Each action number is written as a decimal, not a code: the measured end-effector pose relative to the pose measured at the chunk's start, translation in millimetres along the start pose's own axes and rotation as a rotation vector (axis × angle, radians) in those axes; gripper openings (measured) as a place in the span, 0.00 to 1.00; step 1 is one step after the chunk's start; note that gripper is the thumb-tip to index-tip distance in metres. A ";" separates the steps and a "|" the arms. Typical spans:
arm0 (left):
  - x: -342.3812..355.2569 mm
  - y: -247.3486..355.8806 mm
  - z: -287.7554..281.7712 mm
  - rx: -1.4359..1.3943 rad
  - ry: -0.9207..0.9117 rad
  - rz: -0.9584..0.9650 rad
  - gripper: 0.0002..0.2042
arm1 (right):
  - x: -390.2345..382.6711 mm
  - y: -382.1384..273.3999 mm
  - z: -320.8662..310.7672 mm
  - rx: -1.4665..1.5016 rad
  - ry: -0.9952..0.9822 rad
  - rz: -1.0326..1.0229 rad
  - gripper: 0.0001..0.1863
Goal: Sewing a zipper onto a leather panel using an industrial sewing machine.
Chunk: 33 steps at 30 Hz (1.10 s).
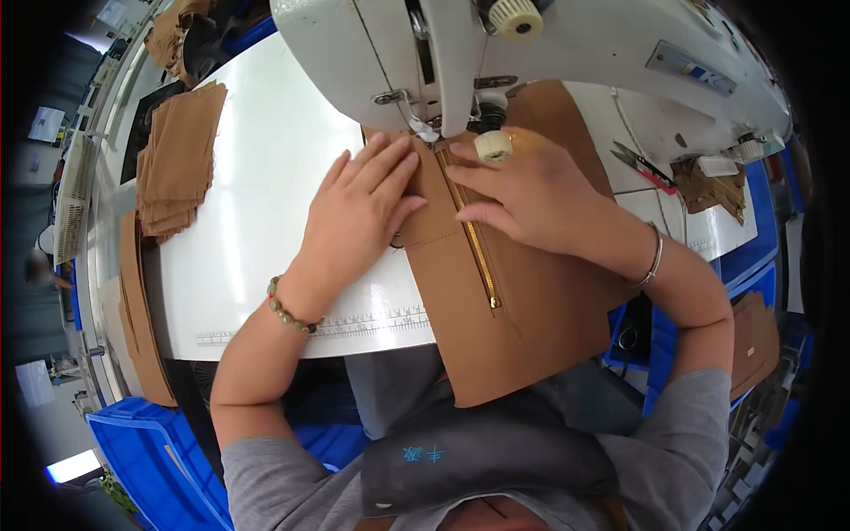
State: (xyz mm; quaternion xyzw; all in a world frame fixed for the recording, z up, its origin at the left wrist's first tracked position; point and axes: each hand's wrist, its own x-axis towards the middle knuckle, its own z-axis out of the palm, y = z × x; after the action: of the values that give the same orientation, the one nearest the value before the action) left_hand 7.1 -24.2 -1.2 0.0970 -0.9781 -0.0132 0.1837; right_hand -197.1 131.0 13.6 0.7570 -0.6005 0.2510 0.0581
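A brown panel (540,327) with a gold zipper (478,248) lies under the white sewing machine (345,53), hanging over the table's front edge. The zipper runs from below the presser foot (428,133) down toward a slider at its lower end. My left hand (363,203) rests on the panel's left part beside the foot, fingers stretched out. My right hand (522,186) lies across the panel to the right of the foot, its fingers apart beside and over the upper zipper. The material directly under the fingers is partly hidden.
A stack of brown pieces (177,159) is at the table's left. Red-handled snips (646,168) and scraps (708,190) lie at right. Blue bins (133,460) stand at both sides, with brown panels (753,345) at far right. A blurred person (40,265) is at far left.
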 end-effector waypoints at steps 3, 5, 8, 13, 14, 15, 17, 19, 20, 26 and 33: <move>-8.0 4.3 -3.3 -0.177 -0.040 -0.023 0.24 | -8.8 -6.2 8.9 0.005 -0.022 0.030 0.22; -8.9 3.8 -5.1 -0.231 -0.051 -0.049 0.24 | -13.3 -9.4 13.9 -0.008 -0.038 0.024 0.24; -8.4 5.3 -6.1 -0.278 -0.064 -0.072 0.25 | -15.8 -10.6 17.4 -0.076 -0.026 0.024 0.29; -10.3 12.3 -4.0 -0.273 -0.075 -0.085 0.26 | -13.6 -6.0 19.3 -0.114 -0.012 0.030 0.34; -10.5 13.3 -3.1 -0.253 -0.065 -0.071 0.27 | -14.0 -5.0 19.4 -0.092 -0.019 0.031 0.34; -10.5 13.9 -2.2 -0.235 -0.065 -0.063 0.28 | -14.7 -4.3 19.6 -0.075 -0.036 0.039 0.35; -10.8 16.1 -0.8 -0.208 -0.059 -0.048 0.29 | -15.9 -2.6 19.8 -0.069 -0.029 0.030 0.35; -10.9 18.9 0.0 -0.182 -0.065 -0.041 0.31 | -16.1 -0.2 20.0 -0.064 -0.031 0.025 0.35; -10.7 20.5 0.5 -0.157 -0.066 -0.041 0.32 | -15.6 1.5 19.6 -0.074 -0.031 0.010 0.35; -9.9 30.7 2.5 -0.089 -0.056 -0.058 0.34 | -14.2 7.0 16.2 -0.068 -0.030 -0.026 0.34; -3.9 20.7 -5.5 -0.046 -0.083 0.002 0.35 | -13.4 6.0 14.9 -0.085 -0.047 -0.018 0.35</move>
State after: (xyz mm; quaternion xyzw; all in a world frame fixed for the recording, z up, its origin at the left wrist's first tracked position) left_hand 8.9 -3.1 3.8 0.0911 -0.9844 -0.0398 0.1450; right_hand -200.1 135.4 -6.6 0.7647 -0.6052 0.2069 0.0784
